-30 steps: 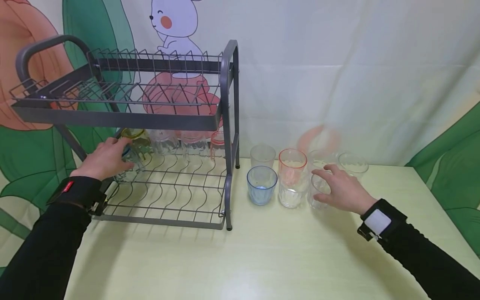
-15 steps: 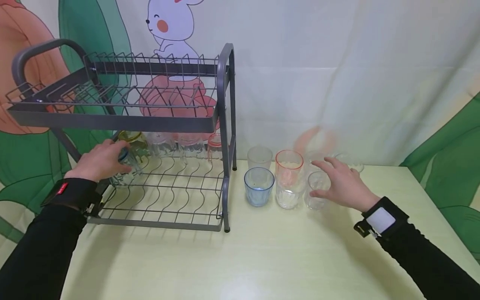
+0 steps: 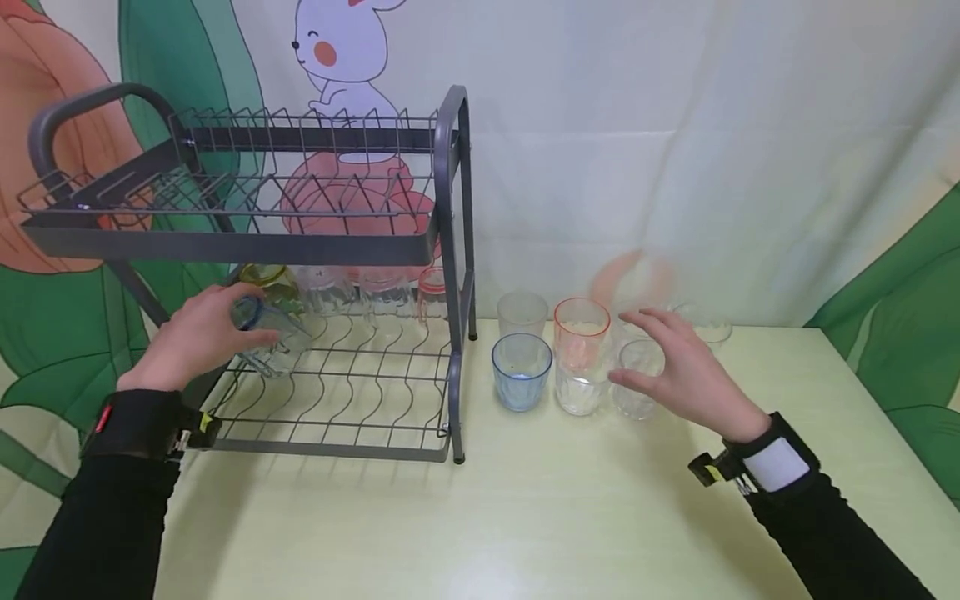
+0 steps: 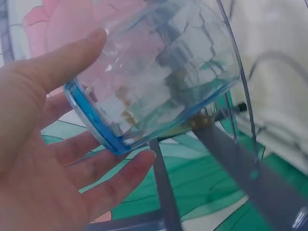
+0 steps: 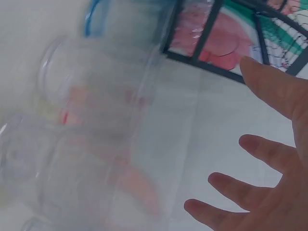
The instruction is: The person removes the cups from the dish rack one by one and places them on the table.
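My left hand (image 3: 206,333) holds a clear drinking glass (image 3: 279,337) with a blue end, tilted above the left part of the rack's lower shelf. In the left wrist view the thumb (image 4: 79,53) lies along the wall of the glass (image 4: 159,77), and the other fingers are at its blue end. My right hand (image 3: 678,367) is spread with nothing in its grasp, beside and slightly above a small clear glass (image 3: 636,379) on the table. The right wrist view shows its fingers (image 5: 260,149) apart from the blurred clear glasses (image 5: 96,86).
A dark two-tier dish rack (image 3: 247,244) stands at left. Along its lower shelf's back sit a yellow-green glass (image 3: 273,287), clear glasses (image 3: 382,292) and a red-rimmed glass (image 3: 433,292). Right of it are a blue glass (image 3: 521,375), an orange-rimmed tumbler (image 3: 581,333) and several clear glasses.
The blue-ended glass in my left hand has tilted further, its free end swinging right. My left wrist has turned. The right hand has shifted only slightly near the small clear glass.
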The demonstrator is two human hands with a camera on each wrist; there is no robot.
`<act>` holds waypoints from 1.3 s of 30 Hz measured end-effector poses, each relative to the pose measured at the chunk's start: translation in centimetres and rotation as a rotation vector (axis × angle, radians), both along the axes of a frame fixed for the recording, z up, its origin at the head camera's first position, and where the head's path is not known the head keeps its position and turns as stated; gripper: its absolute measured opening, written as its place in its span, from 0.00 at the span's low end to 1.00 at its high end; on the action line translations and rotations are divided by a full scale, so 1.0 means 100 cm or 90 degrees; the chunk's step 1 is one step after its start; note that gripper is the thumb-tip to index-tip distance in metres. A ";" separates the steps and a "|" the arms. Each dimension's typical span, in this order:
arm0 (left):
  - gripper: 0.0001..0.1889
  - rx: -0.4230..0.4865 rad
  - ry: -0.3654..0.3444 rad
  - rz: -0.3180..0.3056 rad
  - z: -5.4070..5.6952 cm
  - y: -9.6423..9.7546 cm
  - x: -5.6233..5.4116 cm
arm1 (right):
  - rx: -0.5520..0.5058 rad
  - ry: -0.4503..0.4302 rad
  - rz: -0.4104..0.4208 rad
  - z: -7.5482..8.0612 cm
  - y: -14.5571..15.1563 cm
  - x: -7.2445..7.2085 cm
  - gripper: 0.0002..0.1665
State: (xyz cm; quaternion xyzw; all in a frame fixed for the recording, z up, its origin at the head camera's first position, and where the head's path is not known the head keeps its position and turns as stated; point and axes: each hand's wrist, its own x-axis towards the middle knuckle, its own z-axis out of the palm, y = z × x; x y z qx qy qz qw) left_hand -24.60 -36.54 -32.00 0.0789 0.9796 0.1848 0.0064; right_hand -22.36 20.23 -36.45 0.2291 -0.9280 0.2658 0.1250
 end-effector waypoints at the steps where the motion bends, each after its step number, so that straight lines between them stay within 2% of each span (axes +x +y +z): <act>1: 0.42 0.017 0.005 0.001 -0.002 0.003 0.002 | -0.024 0.001 0.011 0.001 -0.002 0.004 0.44; 5: 0.42 0.072 0.039 -0.006 -0.009 0.012 0.010 | -0.083 0.014 0.031 0.008 -0.012 0.017 0.42; 8: 0.42 0.118 0.050 -0.003 -0.019 0.015 0.009 | -0.110 0.012 0.023 0.014 -0.017 0.025 0.42; 9: 0.42 0.131 0.061 0.007 -0.031 0.011 0.002 | -0.124 0.002 0.020 0.016 -0.018 0.028 0.42; 11: 0.41 0.148 0.080 0.028 -0.076 -0.014 -0.027 | -0.158 -0.030 0.023 0.021 -0.022 0.032 0.41; 12: 0.40 0.165 0.080 0.041 -0.088 -0.019 -0.034 | -0.174 -0.048 0.026 0.024 -0.023 0.035 0.40; 15: 0.38 0.195 0.079 0.067 -0.115 -0.026 -0.047 | -0.227 -0.100 0.046 0.033 -0.027 0.041 0.37; 16: 0.37 0.209 0.071 0.072 -0.115 -0.023 -0.044 | -0.238 -0.110 0.055 0.036 -0.029 0.043 0.37; 17: 0.37 0.223 0.058 0.081 -0.106 -0.013 -0.035 | -0.245 -0.115 0.062 0.038 -0.030 0.045 0.36; 18: 0.38 0.245 0.041 0.079 -0.090 0.001 -0.021 | -0.250 -0.118 0.069 0.039 -0.031 0.047 0.36; 19: 0.38 0.258 0.032 0.075 -0.085 0.006 -0.015 | -0.256 -0.120 0.077 0.039 -0.032 0.048 0.36; 20: 0.37 0.276 0.044 0.081 -0.087 0.009 -0.012 | -0.258 -0.122 0.082 0.039 -0.034 0.048 0.36; 24: 0.38 0.379 0.023 0.060 -0.062 0.042 0.019 | -0.271 -0.126 0.111 0.037 -0.040 0.048 0.36; 27: 0.38 0.453 0.005 0.055 -0.053 0.062 0.039 | -0.279 -0.130 0.135 0.035 -0.047 0.047 0.37; 30: 0.36 0.523 -0.017 0.046 -0.054 0.073 0.048 | -0.288 -0.136 0.156 0.034 -0.055 0.046 0.37; 33: 0.32 0.595 -0.022 0.027 -0.056 0.078 0.051 | -0.299 -0.137 0.176 0.033 -0.064 0.044 0.37; 37: 0.26 0.733 -0.028 -0.043 -0.057 0.084 0.056 | -0.309 -0.145 0.197 0.035 -0.076 0.044 0.38; 39: 0.25 0.777 -0.036 -0.080 -0.056 0.088 0.057 | -0.310 -0.148 0.207 0.035 -0.083 0.045 0.38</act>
